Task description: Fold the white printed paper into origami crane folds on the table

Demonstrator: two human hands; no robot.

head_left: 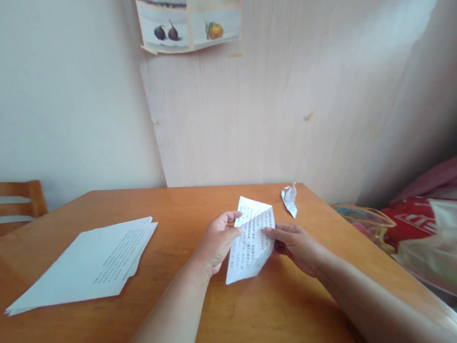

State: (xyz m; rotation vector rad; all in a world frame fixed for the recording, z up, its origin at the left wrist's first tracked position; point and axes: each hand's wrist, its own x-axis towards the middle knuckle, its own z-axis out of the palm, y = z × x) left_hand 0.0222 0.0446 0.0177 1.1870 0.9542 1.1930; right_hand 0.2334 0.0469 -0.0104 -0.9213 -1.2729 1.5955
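A folded sheet of printed paper (pixel 250 241) is held up over the table, tilted, with a diagonal crease near its top. My left hand (pixel 221 241) pinches its left edge between thumb and fingers. On the opposite edge my right hand (pixel 296 243) grips it, thumb in front and the other fingers partly hidden behind the paper. Beyond my right hand, a small folded paper piece (pixel 290 201) with pointed ends rests near the table's far right corner.
A stack of printed sheets (pixel 88 264) lies on the left of the wooden table (pixel 176 304). Behind it stands a wooden chair (pixel 37 199). Red and white plastic bags (pixel 413 224) crowd the right edge. A fruit poster (pixel 191 17) hangs on the wall.
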